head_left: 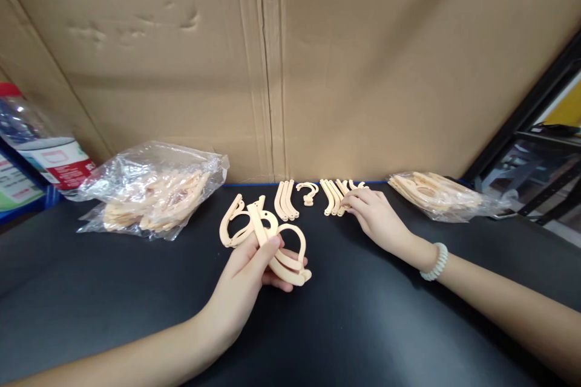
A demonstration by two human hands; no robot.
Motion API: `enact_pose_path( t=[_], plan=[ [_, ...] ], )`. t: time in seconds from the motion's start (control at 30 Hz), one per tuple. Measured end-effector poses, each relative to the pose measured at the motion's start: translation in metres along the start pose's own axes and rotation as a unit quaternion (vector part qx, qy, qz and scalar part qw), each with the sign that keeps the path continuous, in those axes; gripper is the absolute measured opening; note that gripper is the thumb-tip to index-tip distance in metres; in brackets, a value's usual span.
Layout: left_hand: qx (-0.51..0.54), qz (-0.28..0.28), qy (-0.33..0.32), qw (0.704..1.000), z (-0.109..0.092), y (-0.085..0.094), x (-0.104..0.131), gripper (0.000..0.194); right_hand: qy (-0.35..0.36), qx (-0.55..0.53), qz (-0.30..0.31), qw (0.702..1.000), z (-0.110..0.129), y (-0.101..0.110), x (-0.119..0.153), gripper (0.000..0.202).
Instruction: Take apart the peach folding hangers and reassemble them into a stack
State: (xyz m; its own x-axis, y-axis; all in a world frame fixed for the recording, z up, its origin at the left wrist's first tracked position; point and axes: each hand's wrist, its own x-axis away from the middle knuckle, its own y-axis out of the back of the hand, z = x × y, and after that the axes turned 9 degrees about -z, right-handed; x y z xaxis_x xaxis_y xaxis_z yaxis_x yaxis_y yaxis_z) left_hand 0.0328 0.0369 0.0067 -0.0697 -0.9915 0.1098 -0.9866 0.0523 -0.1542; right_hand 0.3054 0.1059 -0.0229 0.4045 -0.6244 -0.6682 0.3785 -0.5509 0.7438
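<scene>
My left hand (247,269) is closed around a beige plastic folding hanger (295,278), its arms folded together and its round hook sticking out to the right. Just behind it, another folded hanger (226,230) lies on the black table. At the right end of a row of curved hanger arms (333,196), my right hand (374,217) pinches a hanger arm, partly hidden by the fingers. Left of that row lie loose hooks (309,192) and a second group of curved hanger arms (285,199).
A clear bag of beige hanger parts (154,193) rests on the left, and a smaller bag (433,193) on the right. Cardboard (385,60) stands along the back of the black table (363,326). A large bottle (54,151) is at the far left, a dark shelf (535,151) at the right.
</scene>
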Motion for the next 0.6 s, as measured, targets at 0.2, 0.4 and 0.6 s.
enact_pose_path(
  t=[0.2, 0.4, 0.6],
  plan=[
    [0.003, 0.005, 0.0, 1.0, -0.0004, -0.0005, 0.0003, 0.026, -0.003, -0.008, -0.002, 1.0, 0.0005, 0.0, -0.0003, 0.03],
    [0.008, 0.008, 0.002, 1.0, -0.0012, -0.0013, 0.0004, 0.025, 0.007, 0.0, -0.01, 1.0, 0.0033, 0.0024, -0.001, 0.044],
    [0.006, 0.004, 0.001, 1.0, -0.0012, -0.0013, -0.0013, 0.025, 0.006, 0.008, -0.012, 1.0, 0.0044, 0.0044, -0.0026, 0.028]
  ],
)
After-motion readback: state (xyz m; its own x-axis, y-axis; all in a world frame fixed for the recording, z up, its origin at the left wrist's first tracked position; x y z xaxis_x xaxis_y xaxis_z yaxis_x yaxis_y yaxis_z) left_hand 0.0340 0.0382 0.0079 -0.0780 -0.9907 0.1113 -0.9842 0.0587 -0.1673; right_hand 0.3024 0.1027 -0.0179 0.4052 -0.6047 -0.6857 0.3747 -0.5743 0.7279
